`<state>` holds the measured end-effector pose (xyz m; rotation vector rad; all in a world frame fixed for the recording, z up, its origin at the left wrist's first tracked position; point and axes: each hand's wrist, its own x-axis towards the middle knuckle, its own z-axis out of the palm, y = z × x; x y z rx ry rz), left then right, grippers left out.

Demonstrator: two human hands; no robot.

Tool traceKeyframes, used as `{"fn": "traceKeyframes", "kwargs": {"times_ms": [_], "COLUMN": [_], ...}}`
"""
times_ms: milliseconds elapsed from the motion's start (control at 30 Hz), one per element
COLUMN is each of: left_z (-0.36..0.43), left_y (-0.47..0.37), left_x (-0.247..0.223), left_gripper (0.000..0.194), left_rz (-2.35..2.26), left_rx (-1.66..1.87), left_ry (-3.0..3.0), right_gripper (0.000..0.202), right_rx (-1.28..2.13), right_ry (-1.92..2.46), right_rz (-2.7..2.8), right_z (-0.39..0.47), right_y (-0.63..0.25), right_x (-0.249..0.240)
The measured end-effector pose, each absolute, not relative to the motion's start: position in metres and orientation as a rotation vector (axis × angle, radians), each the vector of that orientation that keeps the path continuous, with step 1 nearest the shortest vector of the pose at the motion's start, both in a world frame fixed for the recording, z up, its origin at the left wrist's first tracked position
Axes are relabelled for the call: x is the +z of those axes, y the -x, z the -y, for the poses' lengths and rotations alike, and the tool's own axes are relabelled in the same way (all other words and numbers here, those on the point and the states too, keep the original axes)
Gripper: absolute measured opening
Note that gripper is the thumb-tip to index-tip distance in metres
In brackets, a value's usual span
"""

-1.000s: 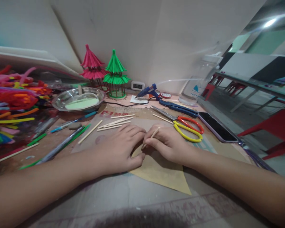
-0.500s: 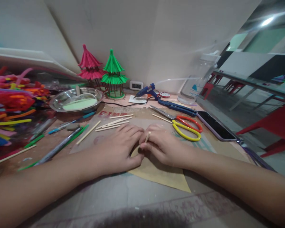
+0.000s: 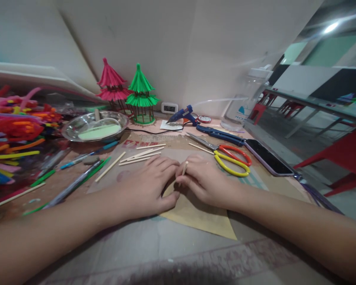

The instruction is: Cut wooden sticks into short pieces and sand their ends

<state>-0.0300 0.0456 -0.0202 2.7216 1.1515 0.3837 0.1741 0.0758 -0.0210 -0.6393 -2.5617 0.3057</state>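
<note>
Pinched between the thumb and fingers of my right hand point(image 3: 206, 180) is a short wooden stick point(image 3: 184, 168), its pale end pointing up. A tan triangular sheet point(image 3: 204, 221) lies under both hands, its near corner showing. My left hand point(image 3: 152, 184) rests flat with fingers stretched out, its thumb on the sheet and its fingertips close to my right hand. Beyond my left hand lie several loose wooden sticks point(image 3: 141, 155). Scissors point(image 3: 231, 158) with red and yellow handles lie to the right of my right hand.
A blue glue gun point(image 3: 182, 114), a green pagoda model point(image 3: 141, 95) and a pink one point(image 3: 111, 81) stand at the back. Left are a metal dish point(image 3: 69, 132) and colourful pipe cleaners point(image 3: 17, 126). A phone point(image 3: 268, 157) and a clear bottle point(image 3: 240, 107) are on the right.
The view has shifted very slightly. The wooden stick in my right hand sits a little differently; my left hand stays in place.
</note>
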Motion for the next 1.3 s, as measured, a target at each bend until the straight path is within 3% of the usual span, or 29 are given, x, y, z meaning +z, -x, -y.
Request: {"fn": "traceKeyframes", "kwargs": {"times_ms": [167,333,500,867,1033,1300], "left_z": [-0.046,-0.044,-0.044,-0.043,-0.045,-0.045], "left_y": [0.03,0.03,0.032,0.033,0.032,0.032], "left_x": [-0.02,-0.017,-0.019,-0.02,-0.021,-0.02], "left_gripper": [0.036,0.047,0.043,0.052,0.054,0.053], "left_rz": [-1.174,-1.223,-1.23,-1.267,-1.265,-1.263], "left_rx": [0.388,0.388,0.385,0.368,0.347,0.346], "left_ry": [-2.688,-2.591,-2.575,-2.588,-2.6,-2.605], "right_gripper": [0.023,0.037,0.042,0.044,0.044,0.044], "right_rx": [0.699,1.072,1.106,1.179,1.536,1.566], "right_ry": [0.754,0.751,0.737,0.801,0.719,0.762], "right_rz": [2.24,1.89,2.028,2.073,1.886,1.838], "right_z": [-0.079,-0.084,-0.08,-0.075,-0.075,-0.079], "right_y": [-0.181,-0.19,-0.19,-0.187,-0.185,-0.188], "right_x": [-0.022,-0.024,-0.024,-0.024,-0.024,-0.019]}}
